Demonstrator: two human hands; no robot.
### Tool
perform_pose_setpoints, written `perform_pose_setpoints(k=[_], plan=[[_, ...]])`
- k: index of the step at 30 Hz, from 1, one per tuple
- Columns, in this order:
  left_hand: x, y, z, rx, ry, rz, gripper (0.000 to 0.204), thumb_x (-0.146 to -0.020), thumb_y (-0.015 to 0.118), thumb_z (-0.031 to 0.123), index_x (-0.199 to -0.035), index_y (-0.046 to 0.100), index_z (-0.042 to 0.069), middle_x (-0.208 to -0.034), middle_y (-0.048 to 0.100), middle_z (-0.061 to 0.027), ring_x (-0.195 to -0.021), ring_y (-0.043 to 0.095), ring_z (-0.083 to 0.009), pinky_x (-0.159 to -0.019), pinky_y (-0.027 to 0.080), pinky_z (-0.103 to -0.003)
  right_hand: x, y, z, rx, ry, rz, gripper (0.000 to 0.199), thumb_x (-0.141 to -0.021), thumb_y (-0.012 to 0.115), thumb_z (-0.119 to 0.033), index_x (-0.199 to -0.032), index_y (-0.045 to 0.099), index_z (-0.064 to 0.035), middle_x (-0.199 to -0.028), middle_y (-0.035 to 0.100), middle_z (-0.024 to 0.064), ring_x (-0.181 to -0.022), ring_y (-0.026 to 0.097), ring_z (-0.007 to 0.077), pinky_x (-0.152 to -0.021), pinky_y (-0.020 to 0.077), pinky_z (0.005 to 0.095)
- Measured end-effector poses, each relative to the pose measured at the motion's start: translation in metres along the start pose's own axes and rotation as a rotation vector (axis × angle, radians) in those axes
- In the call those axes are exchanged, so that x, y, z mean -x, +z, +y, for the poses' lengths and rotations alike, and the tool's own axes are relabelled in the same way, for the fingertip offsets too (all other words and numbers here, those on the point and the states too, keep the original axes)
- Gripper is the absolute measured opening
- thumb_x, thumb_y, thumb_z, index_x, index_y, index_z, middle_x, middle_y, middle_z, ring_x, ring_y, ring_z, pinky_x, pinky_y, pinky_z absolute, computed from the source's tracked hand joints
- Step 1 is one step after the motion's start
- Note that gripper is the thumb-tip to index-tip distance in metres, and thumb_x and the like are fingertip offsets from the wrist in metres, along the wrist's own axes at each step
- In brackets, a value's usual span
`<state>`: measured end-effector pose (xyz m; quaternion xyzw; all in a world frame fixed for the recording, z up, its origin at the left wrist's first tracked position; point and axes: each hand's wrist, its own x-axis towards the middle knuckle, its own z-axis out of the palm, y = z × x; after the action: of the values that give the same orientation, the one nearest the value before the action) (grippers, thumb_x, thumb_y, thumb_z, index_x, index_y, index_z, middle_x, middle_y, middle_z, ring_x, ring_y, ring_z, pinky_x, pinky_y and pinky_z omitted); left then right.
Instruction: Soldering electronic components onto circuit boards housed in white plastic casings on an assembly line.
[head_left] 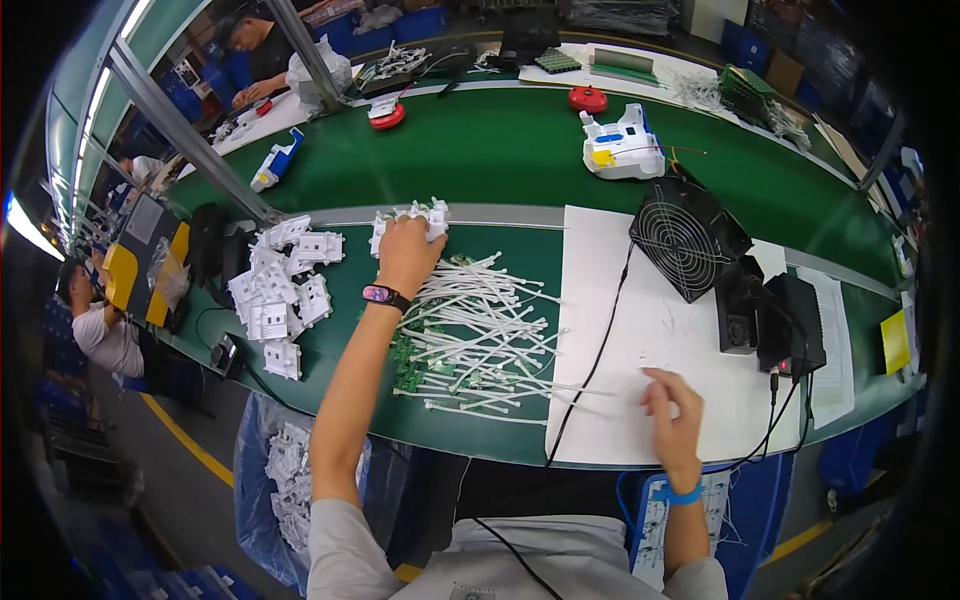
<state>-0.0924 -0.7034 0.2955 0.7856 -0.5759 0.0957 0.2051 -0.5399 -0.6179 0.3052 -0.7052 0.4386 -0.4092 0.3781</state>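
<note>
Left hand (408, 252) bends over white molded housings (437, 214) at the bench's far edge

Fingers half curled, it reaches down onto the small cluster beside the metal rail (510, 216); from my distant seat the fingertips are hidden, so I cannot tell whether they grip a piece or merely rest on it. Green shows among the white there, too small for me to identify. Loosely curled and apparently empty, the right hand (676, 415) hangs above the white sheet (610, 300), near the tips of the white leads (480, 335) fanned across the green bench (500, 442), with small green boards at their left ends. More white housings (268, 290) lie heaped to the left.

I judge each housing light and stiff, its smooth plastic a little slippery, its thin tabs the likeliest parts to snap; opposite side walls look the surest hold for thumb and fingers. The leads seem light and flexible, apt to tangle, and I would lift one by its board's edges rather than tug the wire.
</note>
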Motion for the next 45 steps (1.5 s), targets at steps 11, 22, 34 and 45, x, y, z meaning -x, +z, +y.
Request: perform_pose_setpoints(k=[11, 22, 34, 45], plan=[[0.038, -0.089, -0.086, -0.126, -0.066, -0.066, 0.048, -0.082, 0.078, 0.037, -0.116, 0.071, 0.003, -0.114, 0.070, -0.0188, -0.111, 0.061, -0.0413, -0.096, 0.050, -0.052, -0.092, 0.129, -0.087, 0.065, -0.326, -0.331, 0.019, -0.087, 0.071, -0.013, -0.101, 0.068, -0.0009, -0.085, 0.065, 0.0124, -0.080, 0.065, 0.0286, -0.071, 0.0517, 0.0396], [0.096, -0.132, -0.146, -0.208, 0.082, -0.191, 0.049, -0.080, 0.072, 0.023, -0.124, 0.068, 0.004, -0.130, 0.062, -0.0168, -0.133, 0.049, -0.0372, -0.123, 0.022, -0.056, -0.181, 0.247, -0.012, 0.633, -0.641, -0.106, 0.008, -0.079, 0.063, -0.003, -0.085, 0.068, -0.0011, -0.099, 0.059, 0.0157, -0.097, 0.057, 0.0326, -0.084, 0.0448, 0.0447], [0.093, -0.098, -0.164, -0.511, 0.006, -0.135, 0.079, -0.075, 0.073, 0.052, -0.124, 0.063, -0.010, -0.138, 0.057, -0.0258, -0.148, 0.030, -0.0431, -0.124, 0.009, -0.061, -0.171, 0.212, -0.042, 0.251, -0.344, -0.267, 0.022, -0.082, 0.071, -0.007, -0.102, 0.062, -0.0033, -0.089, 0.067, 0.0130, -0.089, 0.064, 0.0321, -0.079, 0.0497, 0.0433], [0.100, -0.068, -0.114, -0.407, 0.227, 0.089, 0.037, -0.084, 0.066, 0.027, -0.109, 0.068, 0.000, -0.090, 0.071, -0.0160, -0.103, 0.063, -0.0306, -0.122, 0.022, -0.057, -0.197, 0.163, -0.063, -0.533, -0.214, 0.287, 0.019, -0.092, 0.071, -0.005, -0.103, 0.057, 0.0000, -0.092, 0.065, 0.0085, -0.083, 0.064, 0.0144, -0.075, 0.0519, 0.0269]])
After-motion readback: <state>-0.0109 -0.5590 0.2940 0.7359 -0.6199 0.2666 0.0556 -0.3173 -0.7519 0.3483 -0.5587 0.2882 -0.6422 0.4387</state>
